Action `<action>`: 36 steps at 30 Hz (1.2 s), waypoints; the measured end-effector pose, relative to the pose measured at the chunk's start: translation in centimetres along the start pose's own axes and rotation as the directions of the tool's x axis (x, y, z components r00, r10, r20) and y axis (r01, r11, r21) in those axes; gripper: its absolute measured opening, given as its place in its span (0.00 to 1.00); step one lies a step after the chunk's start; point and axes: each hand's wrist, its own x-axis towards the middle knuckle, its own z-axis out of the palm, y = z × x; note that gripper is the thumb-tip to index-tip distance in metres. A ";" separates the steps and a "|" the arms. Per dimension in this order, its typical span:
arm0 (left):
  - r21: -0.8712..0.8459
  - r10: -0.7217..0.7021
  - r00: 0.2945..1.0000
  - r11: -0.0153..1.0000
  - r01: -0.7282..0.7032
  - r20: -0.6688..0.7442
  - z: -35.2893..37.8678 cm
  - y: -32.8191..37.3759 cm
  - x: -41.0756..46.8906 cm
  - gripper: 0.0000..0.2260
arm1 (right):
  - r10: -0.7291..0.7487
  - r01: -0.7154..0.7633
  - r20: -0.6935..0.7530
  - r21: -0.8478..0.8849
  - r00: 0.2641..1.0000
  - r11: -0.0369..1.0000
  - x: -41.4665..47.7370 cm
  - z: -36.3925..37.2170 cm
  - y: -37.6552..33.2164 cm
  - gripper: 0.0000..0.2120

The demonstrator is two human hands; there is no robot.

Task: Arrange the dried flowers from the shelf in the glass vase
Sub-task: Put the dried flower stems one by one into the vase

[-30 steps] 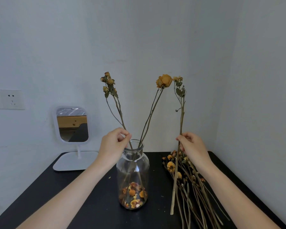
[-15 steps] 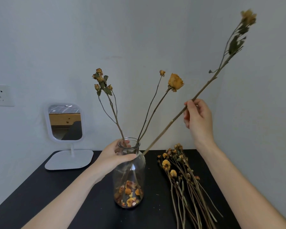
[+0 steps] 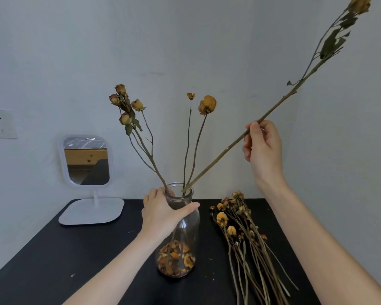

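Here the glass vase stands upright on the black table, about in the middle. The left hand grips it round the neck: the thumb lies across the near side, and the fingers curl round the left side just under the rim. The right hand is higher and to the right, well apart from the vase. It pinches a long dried stem between the thumb and the fingertips. This stem is strongly tilted; its lower end is at the mouth of the vase and its flower head reaches the top right corner of the view.

Three other stems already stand in the vase: a branch with small buds leaning left, a thin stem with one tiny bud, and a yellow rose. Loose dried petals lie at the bottom of the vase. A bundle of dried flowers lies flat on the table just right of the vase, under the right forearm. A white standing mirror is far left by the wall.
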 end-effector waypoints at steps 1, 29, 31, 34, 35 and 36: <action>-0.059 -0.007 0.999 0.998 0.010 0.041 0.0 -0.1 0.0 0.31 | -0.003 0.004 0.022 -0.028 1.000 1.000 -0.1 0.1 0.2 0.10; -0.346 0.051 0.973 0.938 0.032 0.226 -0.4 -1.4 -0.7 0.34 | 0.244 -0.124 0.349 -0.333 0.905 0.935 -2.9 2.1 4.6 0.05; -0.348 0.048 0.973 0.937 0.035 0.228 -0.4 -1.4 -0.7 0.33 | 0.244 -0.124 0.352 -0.329 0.903 0.936 -2.9 2.1 4.6 0.06; -0.360 0.044 0.971 0.932 0.044 0.233 -0.8 -1.2 -0.9 0.34 | 0.233 -0.112 0.391 -0.307 0.890 0.945 -3.0 1.7 4.5 0.10; -0.359 0.036 0.976 0.932 0.045 0.215 -1.0 -1.1 -1.2 0.36 | 0.231 -0.114 0.404 -0.295 0.885 0.949 -3.0 1.3 4.5 0.11; -0.358 0.020 0.985 0.933 0.043 0.170 -1.1 -1.2 -1.6 0.37 | 0.233 -0.114 0.414 -0.294 0.880 0.949 -3.1 0.9 4.6 0.11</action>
